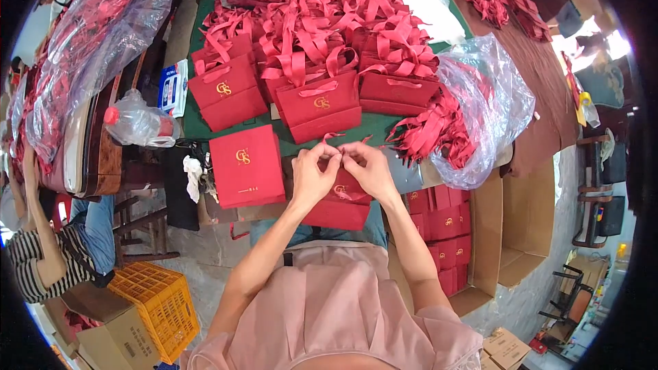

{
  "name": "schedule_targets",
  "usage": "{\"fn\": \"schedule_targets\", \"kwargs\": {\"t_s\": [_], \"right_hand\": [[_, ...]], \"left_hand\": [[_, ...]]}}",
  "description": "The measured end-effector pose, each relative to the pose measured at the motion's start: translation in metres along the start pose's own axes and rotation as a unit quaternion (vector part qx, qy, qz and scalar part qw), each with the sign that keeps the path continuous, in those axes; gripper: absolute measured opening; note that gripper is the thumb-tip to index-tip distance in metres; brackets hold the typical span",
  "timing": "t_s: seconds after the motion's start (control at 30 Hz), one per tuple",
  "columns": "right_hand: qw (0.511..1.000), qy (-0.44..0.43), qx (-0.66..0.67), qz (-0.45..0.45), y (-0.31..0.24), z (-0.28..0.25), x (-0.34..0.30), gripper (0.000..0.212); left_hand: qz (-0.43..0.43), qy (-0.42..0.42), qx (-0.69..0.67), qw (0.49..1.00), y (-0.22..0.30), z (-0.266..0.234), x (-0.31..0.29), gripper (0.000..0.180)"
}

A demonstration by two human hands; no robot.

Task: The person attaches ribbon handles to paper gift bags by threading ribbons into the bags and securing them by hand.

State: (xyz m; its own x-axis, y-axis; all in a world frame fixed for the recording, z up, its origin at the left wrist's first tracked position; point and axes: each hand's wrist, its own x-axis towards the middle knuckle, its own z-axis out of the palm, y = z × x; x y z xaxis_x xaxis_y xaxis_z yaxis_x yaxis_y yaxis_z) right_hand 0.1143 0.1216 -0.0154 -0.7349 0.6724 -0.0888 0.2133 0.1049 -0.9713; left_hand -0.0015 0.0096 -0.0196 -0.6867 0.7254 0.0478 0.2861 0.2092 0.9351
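A small red paper gift bag point(337, 214) with a gold emblem lies in front of me at the table's near edge. Over its top, my left hand point(314, 173) pinches a red ribbon point(334, 136) between thumb and fingertips. My right hand point(370, 171) is closed in a pinch right beside it, its fingertips nearly touching the left ones. A bit of ribbon sticks up behind the hands; the rest between the fingers is hidden. Left of my hands lies a flat red bag point(248, 164). Rows of finished-looking red bags with ribbon handles point(322, 104) stand just beyond.
A plastic bag of red ribbons point(488, 113) sits to the right. An open carton point(524, 226) and stacked red bags point(444, 223) are below it. At left are a plastic bottle point(140, 122), a yellow crate point(156, 308) and another person's striped sleeve point(34, 264).
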Motion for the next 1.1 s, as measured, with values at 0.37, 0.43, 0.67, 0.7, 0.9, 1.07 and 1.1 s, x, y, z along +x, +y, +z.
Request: {"fn": "schedule_targets", "kwargs": {"t_s": [0.37, 0.43, 0.67, 0.7, 0.9, 1.07, 1.1], "right_hand": [[1.0, -0.018, 0.023, 0.002, -0.004, -0.005, -0.005, 0.019], [1.0, -0.014, 0.01, 0.001, -0.004, -0.005, -0.005, 0.018], [0.975, 0.095, 0.194, 0.058, -0.001, -0.036, 0.003, 0.015], [0.975, 0.096, 0.191, 0.051, -0.002, -0.04, 0.004, 0.015], [0.985, 0.112, 0.13, 0.037, -0.001, -0.038, 0.009, 0.016], [0.973, 0.178, 0.142, 0.02, 0.006, -0.052, 0.025, 0.015], [0.973, 0.175, 0.149, 0.019, 0.008, -0.053, 0.027, 0.014]], "left_hand": [[0.035, 0.008, 0.028, 0.999, 0.008, -0.003, -0.008, 0.007], [-0.006, -0.033, 0.004, 0.999, 0.009, -0.004, -0.008, 0.011], [-0.025, -0.093, -0.021, 0.995, 0.007, -0.027, -0.024, 0.063], [-0.045, -0.151, -0.094, 0.983, 0.001, -0.031, -0.028, 0.064], [0.026, -0.174, -0.035, 0.984, 0.03, -0.036, -0.044, 0.06], [-0.014, -0.206, -0.039, 0.978, 0.039, -0.066, -0.056, 0.056], [-0.004, -0.223, -0.033, 0.974, 0.039, -0.07, -0.057, 0.056]]}}
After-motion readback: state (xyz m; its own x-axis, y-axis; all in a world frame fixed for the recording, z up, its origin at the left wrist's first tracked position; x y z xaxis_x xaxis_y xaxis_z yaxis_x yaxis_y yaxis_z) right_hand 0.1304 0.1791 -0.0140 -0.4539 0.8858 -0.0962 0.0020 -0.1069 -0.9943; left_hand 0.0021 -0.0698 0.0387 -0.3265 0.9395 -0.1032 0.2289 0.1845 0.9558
